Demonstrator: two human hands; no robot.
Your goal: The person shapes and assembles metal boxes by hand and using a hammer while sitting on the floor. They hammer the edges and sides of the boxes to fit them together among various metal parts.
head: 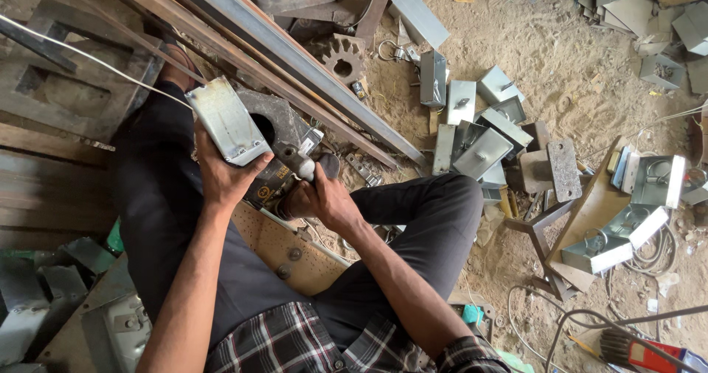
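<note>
The person sits on the sandy floor. The left hand has a closed grip on a grey metal box, raised just left of the angle grinder. The right hand wraps the grinder's handle. Grinding the box seems in hand; next the box edge would need steadying against the wheel. More boxes lie well right of the grinder.

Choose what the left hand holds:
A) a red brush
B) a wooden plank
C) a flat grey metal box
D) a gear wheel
C: the left hand grips a flat grey metal box, while the gear lies on the sand beyond.
</note>
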